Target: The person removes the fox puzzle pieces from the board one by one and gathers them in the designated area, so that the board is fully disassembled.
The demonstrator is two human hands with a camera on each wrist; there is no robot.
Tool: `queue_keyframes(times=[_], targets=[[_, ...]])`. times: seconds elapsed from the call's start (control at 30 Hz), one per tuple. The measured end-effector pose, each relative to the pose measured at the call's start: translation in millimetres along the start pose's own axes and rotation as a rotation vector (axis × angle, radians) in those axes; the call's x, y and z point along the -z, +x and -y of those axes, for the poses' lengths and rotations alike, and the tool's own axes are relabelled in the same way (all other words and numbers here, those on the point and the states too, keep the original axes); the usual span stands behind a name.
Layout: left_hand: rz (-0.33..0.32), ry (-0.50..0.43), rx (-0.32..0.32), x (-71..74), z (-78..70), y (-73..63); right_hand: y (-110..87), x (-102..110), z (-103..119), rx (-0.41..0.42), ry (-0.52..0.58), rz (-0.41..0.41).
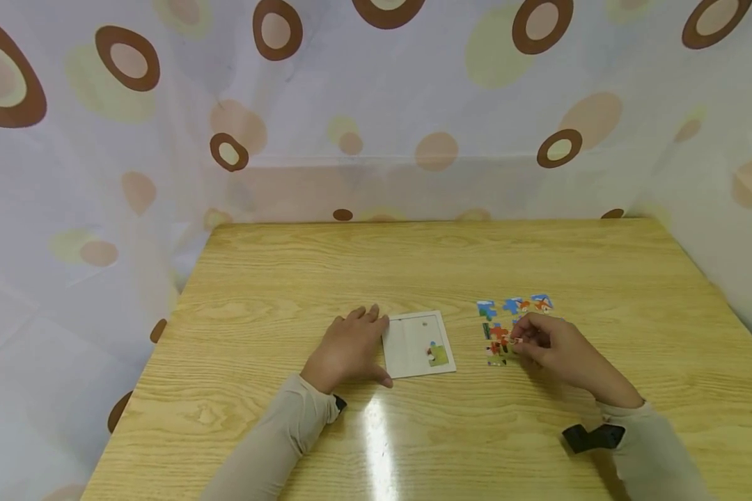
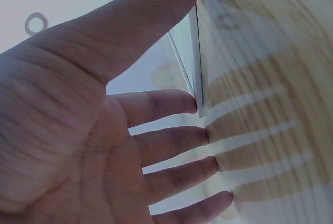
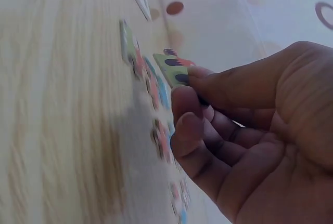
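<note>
My left hand rests at the left side of a white square puzzle tray, fingers spread and fairly straight. In the left wrist view its index fingertip and thumb are at the tray's edge, the other fingertips on the wood. One green jigsaw piece lies in the tray's lower right corner. Right of the tray, my right hand pinches a jigsaw piece, green with dark ovals and some red, between thumb and fingers. It is held above several loose pieces, partly hidden by the hand.
The loose pieces lie in rough rows on the wooden table, with fox-coloured ones at the far right. A dotted white curtain hangs behind the table and along its sides. Black straps circle both wrists.
</note>
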State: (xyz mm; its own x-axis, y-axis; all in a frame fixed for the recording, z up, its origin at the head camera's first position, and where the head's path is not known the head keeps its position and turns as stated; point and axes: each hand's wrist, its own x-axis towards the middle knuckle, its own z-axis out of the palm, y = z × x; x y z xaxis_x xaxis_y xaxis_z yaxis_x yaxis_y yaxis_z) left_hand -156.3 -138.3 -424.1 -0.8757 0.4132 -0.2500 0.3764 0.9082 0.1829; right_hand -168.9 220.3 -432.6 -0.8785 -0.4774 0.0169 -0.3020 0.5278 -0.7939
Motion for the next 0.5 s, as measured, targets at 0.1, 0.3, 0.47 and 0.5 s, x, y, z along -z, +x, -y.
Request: queue_keyframes(times=[0.1,0.3,0.47,0.5], targets=[[0.001,0.0,-0.001,0.6,-0.3,-0.3,-4.8,10.8,-5.5,-0.054,-0.027,-0.019],[0.004,-0.009,0.0,-0.6,0.4,0.0,-10.0,21.8,-19.4,-0.088,-0.056,-0.015],[0.001,-0.012,-0.002,-0.1,0.8,-0.3,-8.8,15.8,-26.2,-0.097,-0.093,-0.031],[0.0,-0.014,-0.002,-0.1,0.7,-0.2,-8.4,14.1,-26.7,-0.096,-0.119,-0.036]])
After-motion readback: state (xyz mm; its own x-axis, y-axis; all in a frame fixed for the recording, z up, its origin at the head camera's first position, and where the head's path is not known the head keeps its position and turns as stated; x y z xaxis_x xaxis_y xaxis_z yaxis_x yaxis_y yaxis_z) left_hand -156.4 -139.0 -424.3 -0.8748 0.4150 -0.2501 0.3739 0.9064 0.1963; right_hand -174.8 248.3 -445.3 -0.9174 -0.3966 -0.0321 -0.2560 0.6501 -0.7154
